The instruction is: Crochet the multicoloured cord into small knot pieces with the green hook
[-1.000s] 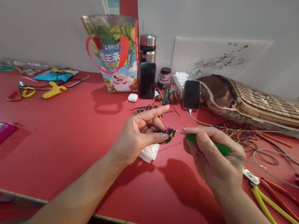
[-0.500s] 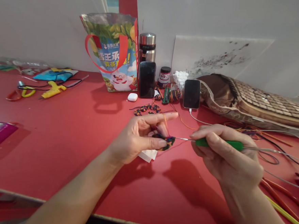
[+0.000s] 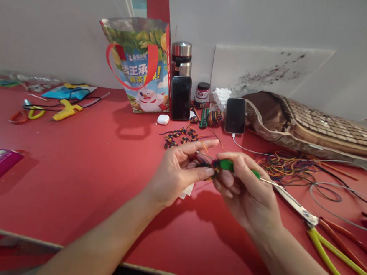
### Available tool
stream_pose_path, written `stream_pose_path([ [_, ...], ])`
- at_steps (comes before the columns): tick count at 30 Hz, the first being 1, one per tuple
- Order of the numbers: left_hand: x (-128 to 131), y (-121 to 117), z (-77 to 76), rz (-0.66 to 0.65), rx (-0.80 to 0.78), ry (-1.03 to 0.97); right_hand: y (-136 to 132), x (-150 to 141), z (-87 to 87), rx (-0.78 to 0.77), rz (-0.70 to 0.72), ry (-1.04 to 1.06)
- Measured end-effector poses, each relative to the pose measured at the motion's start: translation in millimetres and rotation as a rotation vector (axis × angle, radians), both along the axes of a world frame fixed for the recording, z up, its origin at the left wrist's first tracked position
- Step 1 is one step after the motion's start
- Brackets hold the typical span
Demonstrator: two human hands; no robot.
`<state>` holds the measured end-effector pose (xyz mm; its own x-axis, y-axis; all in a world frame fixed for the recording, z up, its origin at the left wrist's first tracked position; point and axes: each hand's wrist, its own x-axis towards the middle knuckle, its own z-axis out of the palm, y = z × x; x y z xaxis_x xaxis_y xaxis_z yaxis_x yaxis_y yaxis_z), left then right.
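My left hand [image 3: 176,170] pinches a small multicoloured crocheted piece [image 3: 211,164] between thumb and fingers, with the index finger stretched out above it. My right hand [image 3: 245,192] grips a green-handled crochet hook [image 3: 231,166] whose tip is pushed into the piece; the two hands touch over the red table [image 3: 90,168]. A folded white paper [image 3: 186,190] lies under the left hand. Multicoloured yarn [image 3: 287,163] is spread out to the right.
At the back stand a printed paper bag [image 3: 138,63], a steel flask [image 3: 181,57], two phones [image 3: 180,97], a small jar [image 3: 202,93] and a brown woven cushion [image 3: 313,123]. Small crocheted pieces [image 3: 179,136] lie ahead. Scissors with yellow handles [image 3: 321,231] lie right; a yellow glue gun [image 3: 64,111] lies left.
My right hand has slid left along the hook toward my left hand, driving the hook into the crocheted piece. The scissors, covered half a second ago, show again.
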<state>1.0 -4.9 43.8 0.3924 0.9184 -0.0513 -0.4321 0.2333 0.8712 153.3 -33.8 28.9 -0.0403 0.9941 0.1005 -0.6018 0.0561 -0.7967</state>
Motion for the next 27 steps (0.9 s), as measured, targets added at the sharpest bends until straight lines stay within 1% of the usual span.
stream_pose_path([
  [4, 3, 0, -1.3, 0.091, 0.026, -0.014, 2, -5, -2.8, -0.032, -0.054, 0.030],
  [9, 4, 2, -1.9, 0.135, 0.022, -0.046, 4, -3, -3.6, -0.047, -0.076, -0.017],
  [11, 3, 3, -1.6, 0.140, 0.005, -0.048, 3, -2, -3.3, -0.031, -0.080, -0.055],
  [13, 3, 3, -0.8, 0.155, -0.008, -0.045, 1, 0, -4.0, 0.020, -0.094, -0.110],
  [15, 5, 1, -0.2, 0.192, -0.011, -0.026, -1, 1, -6.8, 0.103, -0.152, -0.228],
  [16, 6, 0, -0.2, 0.223, -0.011, -0.007, -2, 1, -9.2, 0.158, -0.203, -0.330],
  [19, 13, -4, -1.6, 0.324, -0.032, 0.046, -6, -1, -19.0, 0.349, -0.429, -0.708],
  [21, 16, -4, -2.6, 0.345, -0.055, 0.021, -8, -4, -24.8, 0.426, -0.550, -0.818],
  [22, 16, -3, -2.7, 0.328, -0.073, -0.013, -8, -5, -26.5, 0.427, -0.573, -0.815],
  [23, 15, -1, -2.4, 0.283, -0.095, -0.052, -7, -6, -27.1, 0.409, -0.568, -0.770],
  [24, 13, 1, -1.7, 0.228, -0.109, -0.078, -6, -6, -26.3, 0.372, -0.529, -0.687],
  [25, 10, 4, -0.6, 0.149, -0.130, -0.069, -4, -6, -24.2, 0.326, -0.461, -0.580],
  [26, 6, 6, 0.8, 0.107, -0.138, -0.064, -2, -5, -21.2, 0.267, -0.372, -0.444],
  [27, 2, 8, 2.2, 0.095, -0.130, -0.073, 1, -3, -17.6, 0.199, -0.259, -0.307],
])
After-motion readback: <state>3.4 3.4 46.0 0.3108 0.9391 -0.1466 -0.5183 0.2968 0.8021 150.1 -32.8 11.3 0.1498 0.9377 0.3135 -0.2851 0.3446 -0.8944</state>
